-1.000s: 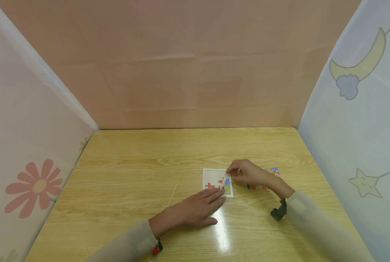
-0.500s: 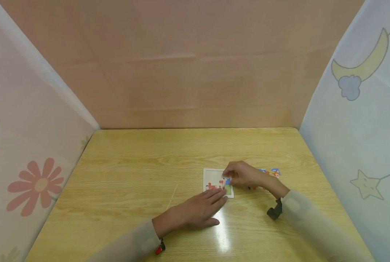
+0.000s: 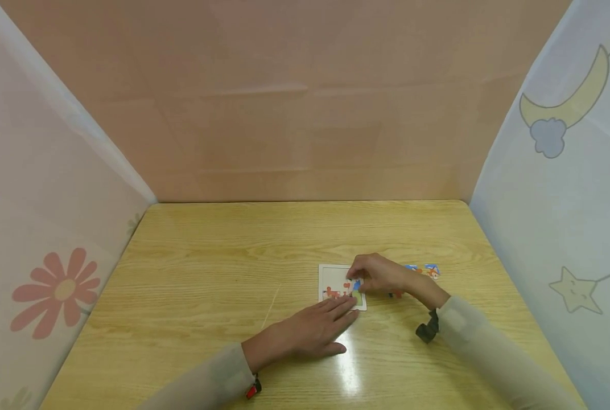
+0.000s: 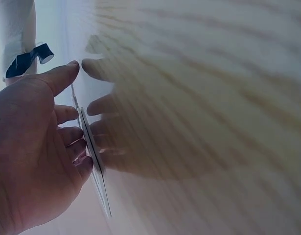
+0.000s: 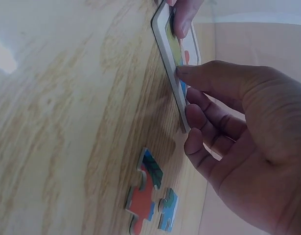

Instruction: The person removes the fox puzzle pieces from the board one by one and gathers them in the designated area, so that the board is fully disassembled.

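Observation:
A small white-framed puzzle board (image 3: 321,276) lies on the table, with red, blue and green pieces along its lower and right parts. My left hand (image 3: 307,333) lies palm down with straight fingers, its fingertips resting on the board's near side. At the board's right edge, my right hand (image 3: 379,272) bends its thumb and fingers around a blue puzzle piece (image 3: 357,284). In the right wrist view the thumb touches the board's rim (image 5: 169,63) beside green and blue picture parts. The curled fingers partly hide that piece.
Right of the board lie several loose puzzle pieces (image 3: 432,270), some behind the right forearm. A red-orange piece (image 5: 142,198) and a blue one (image 5: 168,210) show in the right wrist view. Cloth walls (image 3: 305,114) enclose the wooden table (image 3: 207,256) at back and sides.
The right hand has shifted slightly left, from the board's right edge further over the board, onto the blue piece. The left hand has stayed nearly still on the near side.

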Demonstrator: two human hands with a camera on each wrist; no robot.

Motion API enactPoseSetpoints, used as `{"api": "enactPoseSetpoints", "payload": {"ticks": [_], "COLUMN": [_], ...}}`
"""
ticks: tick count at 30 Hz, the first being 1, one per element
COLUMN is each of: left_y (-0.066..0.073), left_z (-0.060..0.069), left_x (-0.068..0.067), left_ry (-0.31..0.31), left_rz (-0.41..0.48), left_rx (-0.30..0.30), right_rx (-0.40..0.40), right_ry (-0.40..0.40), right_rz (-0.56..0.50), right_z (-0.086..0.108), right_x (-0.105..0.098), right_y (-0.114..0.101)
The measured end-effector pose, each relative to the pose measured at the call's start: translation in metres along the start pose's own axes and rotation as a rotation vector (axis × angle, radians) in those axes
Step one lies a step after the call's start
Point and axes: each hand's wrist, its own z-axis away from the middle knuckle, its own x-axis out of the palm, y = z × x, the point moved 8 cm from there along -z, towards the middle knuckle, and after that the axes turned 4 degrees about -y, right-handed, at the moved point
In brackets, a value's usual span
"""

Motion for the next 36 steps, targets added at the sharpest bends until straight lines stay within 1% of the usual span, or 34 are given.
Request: {"api": "enactPoseSetpoints", "payload": {"ticks": [4, 10, 16, 21, 25, 29, 36], "left_y": [0.0007, -0.0001, -0.0012, -0.0006, 0.0004, 0.0013, 0.0012], "left_z": [-0.0004, -0.0013, -0.0025, -0.0027, -0.0024, -0.0026, -0.0033], "left_x": [-0.001, -0.0016, -0.0005, -0.0017, -0.003, -0.0041, -0.0023], "left_ry": [-0.011, -0.019, -0.028, -0.029, -0.021, -0.013, -0.028], "left_rz": [0.006, 0.007, 0.004, -0.001, 0.004, 0.008, 0.022], "left_rx": [-0.003, -0.004, 0.001, 0.0, 0.0, -0.003, -0.01], "right_rx": [-0.004, 0.017, 0.019, -0.01, -0.017, 0.001, -0.001], "right_ry": [-0.011, -0.016, 0.002, 0.025, 0.028, 0.027, 0.04], "right_rz": [-0.005, -0.024, -0.025, -0.035, -0.065, -0.106, -0.182], "right_z": [-0.0016, -0.0009, 0.0002, 0.0012, 0.0024, 0.005, 0.007], "right_x": [0.0012, 0.001, 0.0008, -0.0006, -0.0006, 0.0003, 0.0017], "right_y": [-0.001, -0.0013, 0.0012, -0.0008, -0.001, 0.0013, 0.0027]}}
